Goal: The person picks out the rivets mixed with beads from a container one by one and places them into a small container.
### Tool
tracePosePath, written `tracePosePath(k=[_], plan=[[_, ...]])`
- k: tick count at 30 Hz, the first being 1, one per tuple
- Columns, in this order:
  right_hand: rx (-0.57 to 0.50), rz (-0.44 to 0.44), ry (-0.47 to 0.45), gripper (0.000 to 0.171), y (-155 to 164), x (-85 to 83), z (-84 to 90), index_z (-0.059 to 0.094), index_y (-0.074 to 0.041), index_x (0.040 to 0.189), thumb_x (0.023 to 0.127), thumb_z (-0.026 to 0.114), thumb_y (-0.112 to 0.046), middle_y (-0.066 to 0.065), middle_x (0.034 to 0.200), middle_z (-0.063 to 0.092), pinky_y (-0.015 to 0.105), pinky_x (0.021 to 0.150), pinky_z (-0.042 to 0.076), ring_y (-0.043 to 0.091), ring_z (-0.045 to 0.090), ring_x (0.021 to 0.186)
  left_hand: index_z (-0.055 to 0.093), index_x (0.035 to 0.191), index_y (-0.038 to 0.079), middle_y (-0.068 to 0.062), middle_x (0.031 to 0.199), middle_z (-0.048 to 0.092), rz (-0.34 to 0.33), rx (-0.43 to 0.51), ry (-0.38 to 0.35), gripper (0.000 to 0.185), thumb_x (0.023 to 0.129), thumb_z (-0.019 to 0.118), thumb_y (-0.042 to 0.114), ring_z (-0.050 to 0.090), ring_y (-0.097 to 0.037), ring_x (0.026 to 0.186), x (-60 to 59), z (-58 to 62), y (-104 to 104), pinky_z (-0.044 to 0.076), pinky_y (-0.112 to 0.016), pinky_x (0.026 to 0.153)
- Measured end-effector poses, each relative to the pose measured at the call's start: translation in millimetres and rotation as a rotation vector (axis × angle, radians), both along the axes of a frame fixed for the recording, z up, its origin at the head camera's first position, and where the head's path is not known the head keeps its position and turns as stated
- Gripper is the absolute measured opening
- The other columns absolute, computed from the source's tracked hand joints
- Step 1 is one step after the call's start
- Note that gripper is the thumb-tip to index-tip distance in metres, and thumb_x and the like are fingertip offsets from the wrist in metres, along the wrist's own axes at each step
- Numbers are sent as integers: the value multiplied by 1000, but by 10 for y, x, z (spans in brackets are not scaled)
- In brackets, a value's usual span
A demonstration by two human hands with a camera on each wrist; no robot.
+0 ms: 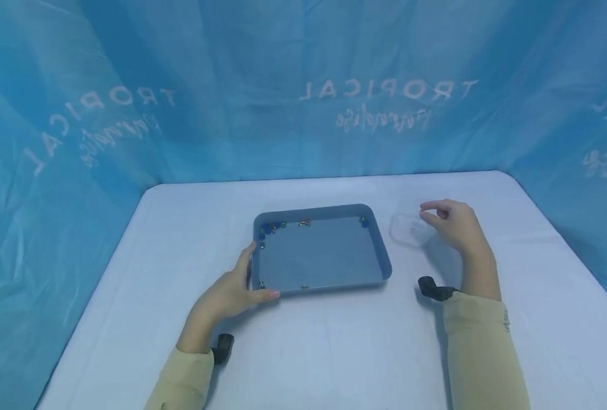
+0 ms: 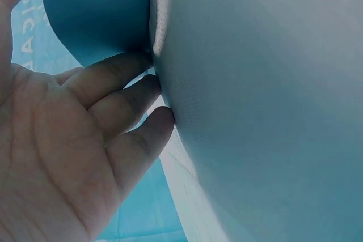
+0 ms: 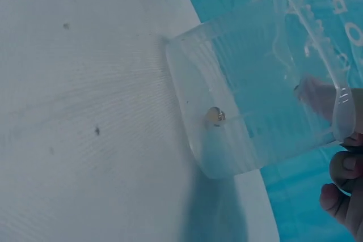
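My left hand [image 1: 229, 293] grips the front left corner of a grey-blue tray [image 1: 316, 287], its forefinger along the left wall and its thumb by the front rim. Its other fingers lie low beside the tray in the left wrist view. To the right of the tray stands a clear plastic container [image 3: 255, 83], with a small shiny piece [image 3: 214, 116] at its bottom. My right hand [image 1: 457, 225] is over the container's right side, thumb and forefinger tips close together. One finger shows through the clear plastic; I cannot tell whether the tips pinch something.
Blue beads [image 1: 267, 228] and small gold pieces [image 1: 304, 222] lie along the tray's back and left walls. A further blue bead [image 1: 365, 224] sits in its back right corner. A white cloth covers the table [image 1: 334, 353], with a blue printed curtain [image 1: 262, 136] behind.
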State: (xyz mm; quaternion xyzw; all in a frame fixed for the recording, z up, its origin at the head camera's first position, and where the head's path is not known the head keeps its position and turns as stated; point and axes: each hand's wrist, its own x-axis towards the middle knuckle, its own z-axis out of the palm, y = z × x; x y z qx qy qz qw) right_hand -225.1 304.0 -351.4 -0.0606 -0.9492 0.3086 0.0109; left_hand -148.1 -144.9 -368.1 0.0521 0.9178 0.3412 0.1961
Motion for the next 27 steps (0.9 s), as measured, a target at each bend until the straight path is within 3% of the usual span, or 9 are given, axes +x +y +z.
tracePosePath(k=[4, 7, 11, 15, 21, 24, 27], plan=[[19, -10, -23, 50, 62, 43, 83, 60, -9, 137, 100, 57, -43, 25, 128, 55, 46, 80, 47, 37, 47, 109, -4, 161, 26, -29, 153, 40, 6, 1, -5, 121, 78, 78, 59, 51, -46, 130, -5, -2, 88, 44, -60, 103], [41, -8, -15, 56, 137, 110, 191, 57, -9, 140, 100, 55, -47, 24, 121, 55, 43, 74, 47, 36, 47, 104, -5, 161, 28, -28, 153, 40, -2, -5, -12, 121, 78, 78, 58, 53, -45, 129, -28, 39, 203, 45, -58, 103], [72, 35, 55, 60, 140, 181, 408, 58, -13, 140, 97, 54, -54, 18, 98, 56, 34, 60, 42, 29, 46, 87, -5, 161, 28, -26, 155, 38, -15, 1, 1, 121, 78, 79, 57, 52, -44, 130, -70, 118, 347, 46, -57, 103], [62, 96, 135, 55, -27, 285, 614, 62, -18, 136, 94, 59, -54, 11, 81, 49, 31, 53, 36, 21, 42, 74, -8, 160, 31, -21, 158, 35, -44, -3, -8, 122, 78, 78, 58, 52, -41, 132, -134, 150, 428, 46, -55, 104], [46, 317, 278, 37, -654, 341, 729, 69, -14, 126, 95, 69, -33, 6, 76, 49, 27, 56, 34, 17, 41, 69, -10, 159, 32, -17, 159, 35, -49, -37, -36, 123, 78, 77, 60, 51, -40, 133, -161, 169, 404, 45, -54, 105], [61, 478, 250, 35, -1022, 316, 695, 69, -12, 127, 94, 70, -24, 5, 74, 49, 28, 59, 35, 17, 41, 67, -9, 160, 32, -18, 159, 35, -51, -27, -43, 122, 78, 78, 58, 49, -40, 136, -167, 172, 364, 43, -55, 107], [80, 623, 144, 36, -1370, 267, 597, 67, -12, 130, 94, 69, -21, 3, 73, 46, 32, 62, 36, 16, 39, 65, -7, 160, 32, -18, 159, 34, -55, -7, -46, 121, 78, 79, 57, 44, -40, 139, -178, 160, 324, 40, -55, 110]])
